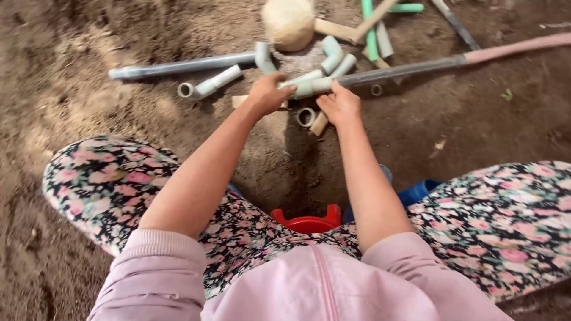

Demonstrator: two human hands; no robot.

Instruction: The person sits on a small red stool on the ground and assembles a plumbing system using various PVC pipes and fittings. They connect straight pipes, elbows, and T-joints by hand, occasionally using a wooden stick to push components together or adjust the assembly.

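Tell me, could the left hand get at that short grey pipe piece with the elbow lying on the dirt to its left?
Probably yes. The left hand grips the pale elbow fitting together with the right hand, so it would have to let go first. The short grey pipe piece lies close by on bare dirt, with nothing between them.

Quick count, working out from the round tan ball point(288, 22) at the top: one ball. Just below it, four grey elbow fittings that I can make out, e.g. this elbow fitting point(263, 56). Two long grey pipes, one long pipe point(178, 66) left of the ball, the other lower right. Two green pipes point(370, 27) right of the ball. Two small rings point(306, 116) below it. Two hands.
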